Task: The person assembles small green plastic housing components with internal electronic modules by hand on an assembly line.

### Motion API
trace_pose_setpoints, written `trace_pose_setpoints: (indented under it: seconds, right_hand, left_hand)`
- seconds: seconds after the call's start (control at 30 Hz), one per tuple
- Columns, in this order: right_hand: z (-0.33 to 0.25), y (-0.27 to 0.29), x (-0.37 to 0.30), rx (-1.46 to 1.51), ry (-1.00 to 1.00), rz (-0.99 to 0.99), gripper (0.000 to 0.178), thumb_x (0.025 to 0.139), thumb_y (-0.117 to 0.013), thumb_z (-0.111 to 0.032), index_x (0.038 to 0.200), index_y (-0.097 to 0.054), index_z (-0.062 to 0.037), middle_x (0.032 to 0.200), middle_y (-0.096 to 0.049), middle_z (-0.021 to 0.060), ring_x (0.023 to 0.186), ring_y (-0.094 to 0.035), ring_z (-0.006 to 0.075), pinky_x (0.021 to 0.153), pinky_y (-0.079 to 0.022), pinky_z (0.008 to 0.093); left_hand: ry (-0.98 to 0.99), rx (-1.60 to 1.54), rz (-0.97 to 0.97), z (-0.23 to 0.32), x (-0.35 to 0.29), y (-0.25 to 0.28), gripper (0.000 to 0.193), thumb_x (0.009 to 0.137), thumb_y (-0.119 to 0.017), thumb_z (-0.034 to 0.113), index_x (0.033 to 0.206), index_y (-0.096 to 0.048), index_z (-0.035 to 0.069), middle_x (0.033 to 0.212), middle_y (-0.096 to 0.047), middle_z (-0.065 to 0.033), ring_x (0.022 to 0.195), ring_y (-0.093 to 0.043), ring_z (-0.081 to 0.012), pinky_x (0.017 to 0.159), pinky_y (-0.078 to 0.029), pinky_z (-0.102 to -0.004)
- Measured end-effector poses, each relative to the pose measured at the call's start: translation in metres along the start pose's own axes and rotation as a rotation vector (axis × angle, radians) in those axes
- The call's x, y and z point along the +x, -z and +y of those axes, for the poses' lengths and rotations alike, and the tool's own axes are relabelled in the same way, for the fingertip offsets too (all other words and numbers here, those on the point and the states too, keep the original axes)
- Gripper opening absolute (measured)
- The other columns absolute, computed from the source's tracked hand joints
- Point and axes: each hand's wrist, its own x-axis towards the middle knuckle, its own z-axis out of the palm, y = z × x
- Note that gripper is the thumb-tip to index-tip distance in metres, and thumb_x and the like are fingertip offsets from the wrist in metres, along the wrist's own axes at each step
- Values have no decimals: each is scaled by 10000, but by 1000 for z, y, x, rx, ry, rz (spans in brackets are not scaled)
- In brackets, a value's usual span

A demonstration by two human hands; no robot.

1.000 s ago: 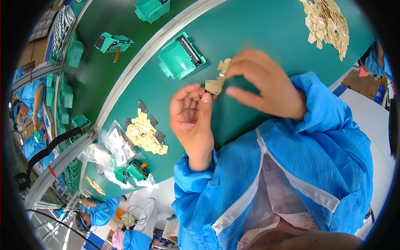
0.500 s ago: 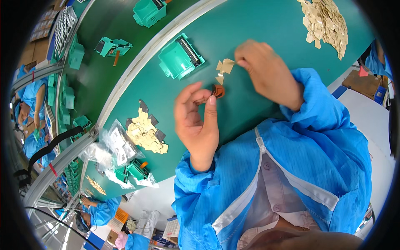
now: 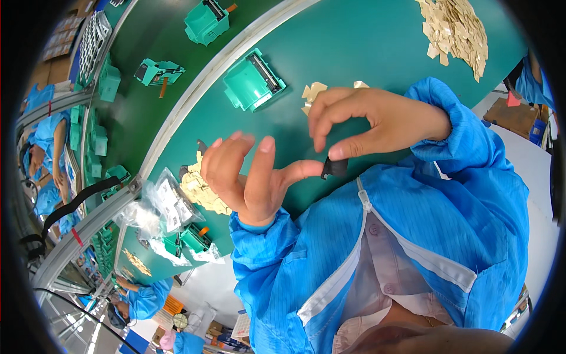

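A small black piece [image 3: 335,167] is between my hands, close to the front of my jacket. My right hand [image 3: 383,118] has its thumb pressed on the piece's upper edge, its other fingers curved and apart from the thumb. My left hand [image 3: 253,177] has its fingers spread, and the outstretched thumb meets the left edge of the piece. What lies behind the piece is hidden. A few pale yellow cut pieces [image 3: 312,93] lie beyond my right hand, partly covered by it. Farther left on the table stands a green plastic housing [image 3: 244,88] with a dark bar along one side.
Heaps of pale yellow pieces lie at the far right [image 3: 460,38] and left [image 3: 203,186]. Clear plastic bags [image 3: 165,206] sit at the left. A metal rail [image 3: 194,82] divides off more green housings [image 3: 206,22]. Co-workers in blue [image 3: 144,301] are at the lower left.
My right hand has come from the loose pale pieces down to the black piece. My left hand has shifted left and spread its fingers. The orange-brown side seen earlier no longer shows.
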Motion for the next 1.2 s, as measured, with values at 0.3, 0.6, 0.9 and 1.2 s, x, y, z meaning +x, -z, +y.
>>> trace_pose_setpoints:
  seconds: [0.3, 0.6, 0.9, 1.2]
  right_hand:
    - [-2, 5, 9, -613, 39, 287, 115, 876, -648, -80, 931, -550, -54, 1023, -554, 91, 975, -557, 302, 887, -433, 374]
    - [7, 24, 29, -38, -37, 526, 89, 996, -572, -110, 1006, -575, -22, 1101, -549, 66, 1015, -525, 158, 923, -426, 312]
    - [6, 14, 24, 433, -60, 575, 214, 992, -608, -156, 1128, -581, 7, 1090, -599, 37, 1064, -565, 114, 941, -456, 276]
    - [12, -7, 24, 341, 34, 580, 589, 990, -613, -186, 1476, -292, -100, 1339, -537, 140, 1250, -512, 230, 1072, -400, 388]
  left_hand:
    - [-10, 67, -123, -27, 2, -9, 666, 663, -862, 468, 1193, -632, 135, 1089, -610, -84, 1015, -578, -258, 940, -438, -467]
    - [184, -54, -434, -51, -2, -27, 476, 790, -719, -40, 1239, -598, 64, 1148, -664, -88, 1094, -602, -263, 1019, -389, -391]
    - [1211, -1404, -97, -14, 3, -10, 417, 923, -622, 20, 1322, -511, -35, 1204, -655, -103, 1071, -615, -172, 969, -447, -324]
    - [1378, -1746, 30, 2, -7, -4, 603, 959, -630, 173, 1464, -354, -6, 1270, -610, -137, 1215, -582, -265, 1030, -478, -465]
